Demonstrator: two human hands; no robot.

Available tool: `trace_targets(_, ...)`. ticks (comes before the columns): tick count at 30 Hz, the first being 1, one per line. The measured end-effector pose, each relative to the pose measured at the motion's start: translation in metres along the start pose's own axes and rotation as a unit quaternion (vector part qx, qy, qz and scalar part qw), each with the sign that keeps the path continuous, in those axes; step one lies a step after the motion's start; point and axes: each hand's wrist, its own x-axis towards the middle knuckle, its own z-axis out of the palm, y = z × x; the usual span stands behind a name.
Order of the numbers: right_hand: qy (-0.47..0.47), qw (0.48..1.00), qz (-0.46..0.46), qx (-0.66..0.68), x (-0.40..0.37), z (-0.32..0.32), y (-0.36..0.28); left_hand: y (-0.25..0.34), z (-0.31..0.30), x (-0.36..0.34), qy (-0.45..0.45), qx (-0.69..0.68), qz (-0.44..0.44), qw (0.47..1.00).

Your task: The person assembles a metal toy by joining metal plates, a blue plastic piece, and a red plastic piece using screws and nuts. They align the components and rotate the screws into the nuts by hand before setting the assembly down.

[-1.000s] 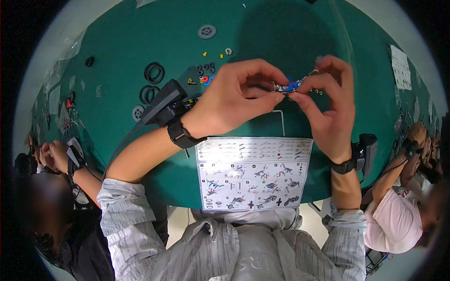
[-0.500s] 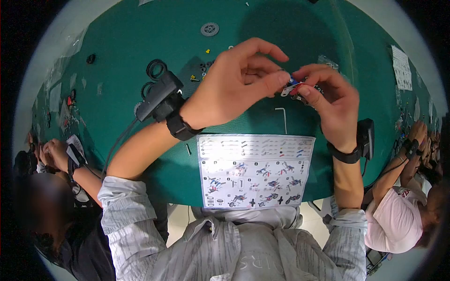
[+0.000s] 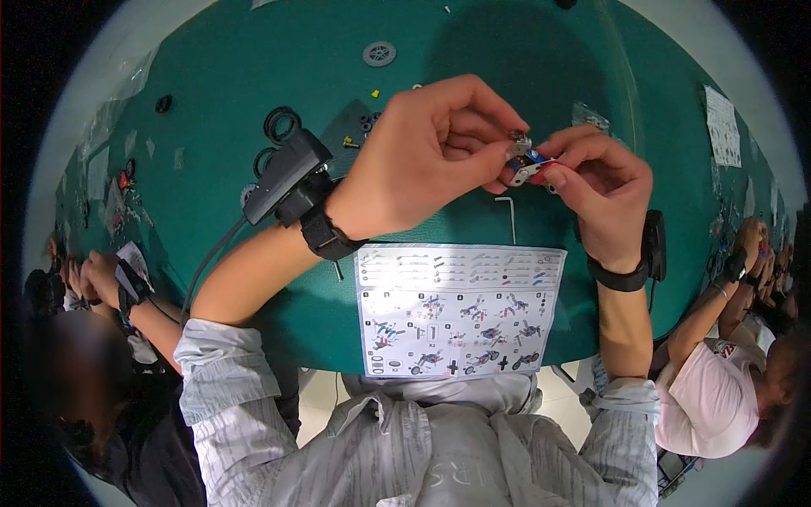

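Note:
Between my two hands is a small model assembly (image 3: 525,171) of silver, red and blue parts, raised over the green table. My left hand (image 3: 443,156) pinches its left end with thumb and forefinger. On the right side, my right hand (image 3: 604,173) grips the red part, its fingers curled round the back. Fingers hide much of the assembly. Just below my hands lies an L-shaped hex key (image 3: 512,220). A printed instruction sheet (image 3: 460,313) with picture steps lies at the table's near edge.
A grey spoked wheel (image 3: 379,54) lies at the back of the table (image 3: 253,76). Black rubber rings (image 3: 281,124) and small yellow parts (image 3: 348,142) are left of my hands. A small plastic bag (image 3: 590,117) is behind my right hand. Other people sit on both sides.
The assembly has turned and sits slightly lower, showing more of its silver and blue parts. My left fingers have closed in on its left end. My right hand has shifted slightly down.

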Motion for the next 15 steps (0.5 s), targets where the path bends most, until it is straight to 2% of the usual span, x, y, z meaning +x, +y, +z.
trace_targets(3,0.000,1.000,-0.008,-0.005,0.001,0.000,0.001,-0.001,0.000,0.000,-0.005,0.002,0.005,1.000)
trace_targets(8,-0.010,0.979,-0.151,-0.137,0.001,0.001,-0.004,-0.006,-0.004,0.005,-0.034,0.033,0.045,0.998)
trace_targets(11,0.003,0.954,-0.215,-0.208,0.003,0.000,-0.013,0.006,-0.015,0.009,-0.048,0.300,0.025,0.952)
trace_targets(14,-0.002,0.935,-0.256,-0.244,0.004,-0.003,-0.021,-0.016,-0.020,0.012,-0.041,0.507,0.170,0.844)
trace_targets(15,-0.007,0.930,-0.268,-0.252,0.005,-0.003,-0.024,-0.019,-0.018,0.011,-0.046,0.512,0.174,0.840)
